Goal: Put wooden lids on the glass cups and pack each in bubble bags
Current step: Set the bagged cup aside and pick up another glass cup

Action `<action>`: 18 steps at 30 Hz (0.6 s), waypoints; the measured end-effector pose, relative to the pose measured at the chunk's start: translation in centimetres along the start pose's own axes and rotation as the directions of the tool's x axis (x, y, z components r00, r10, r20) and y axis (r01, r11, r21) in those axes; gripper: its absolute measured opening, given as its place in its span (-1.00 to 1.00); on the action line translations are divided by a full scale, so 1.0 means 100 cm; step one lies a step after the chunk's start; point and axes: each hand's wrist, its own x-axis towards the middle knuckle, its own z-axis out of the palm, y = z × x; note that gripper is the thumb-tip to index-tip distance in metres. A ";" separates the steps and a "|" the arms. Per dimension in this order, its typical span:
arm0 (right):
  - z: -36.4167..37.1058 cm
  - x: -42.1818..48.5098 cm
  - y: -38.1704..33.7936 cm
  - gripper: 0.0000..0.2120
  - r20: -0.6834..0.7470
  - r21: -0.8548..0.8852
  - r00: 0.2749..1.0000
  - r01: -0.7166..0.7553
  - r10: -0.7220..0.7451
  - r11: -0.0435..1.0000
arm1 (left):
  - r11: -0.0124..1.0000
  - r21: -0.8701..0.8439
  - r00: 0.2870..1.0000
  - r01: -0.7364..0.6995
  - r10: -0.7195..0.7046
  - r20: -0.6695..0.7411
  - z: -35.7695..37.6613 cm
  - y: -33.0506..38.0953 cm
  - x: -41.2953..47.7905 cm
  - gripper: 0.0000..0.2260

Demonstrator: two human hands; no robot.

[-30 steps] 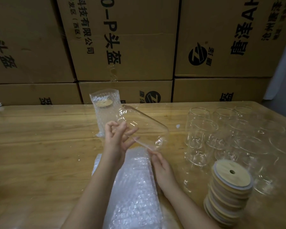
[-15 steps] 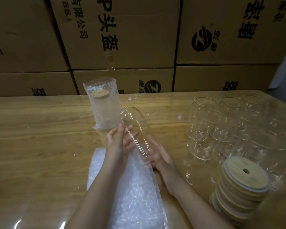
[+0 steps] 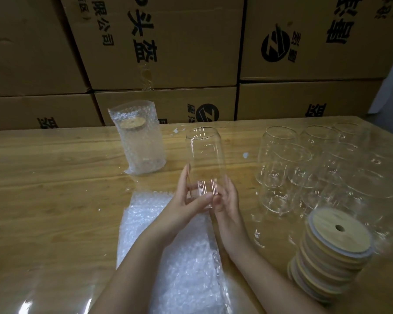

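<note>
A clear glass cup (image 3: 205, 155) stands upright between both hands, its open mouth up and no lid on it. My left hand (image 3: 186, 200) holds its lower left side, thumb across the front. My right hand (image 3: 227, 200) cups its lower right side. Beneath them lies a pile of bubble bags (image 3: 175, 252) on the wooden table (image 3: 55, 200). A stack of wooden lids (image 3: 331, 254) with centre holes stands at the right front. One lidded cup packed in a bubble bag (image 3: 141, 143) stands at the back left of centre.
Several bare glass cups (image 3: 304, 164) crowd the right side of the table, close to the lid stack. Stacked cardboard boxes (image 3: 168, 53) form a wall behind the table's far edge. A glossy film covers the tabletop.
The cup has swung from lying tilted to the right to standing upright. Both hands have closed in around its base, and the view has tipped downward.
</note>
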 end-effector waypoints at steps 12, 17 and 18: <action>-0.002 0.004 0.002 -0.53 0.051 0.099 0.994 -0.101 0.097 0.990 | 0.984 -0.162 0.962 -0.070 0.024 -0.274 -0.013 -0.006 0.002 -0.26; 0.001 0.002 0.004 -0.55 0.101 0.081 0.993 -0.062 0.053 0.995 | 0.929 -0.361 0.943 -0.088 -0.039 -0.329 -0.018 -0.002 0.002 -0.45; 0.001 0.002 0.004 -0.53 0.107 0.075 0.993 -0.048 0.040 0.996 | 0.911 -0.400 0.941 -0.098 -0.046 -0.335 -0.019 -0.001 0.002 -0.41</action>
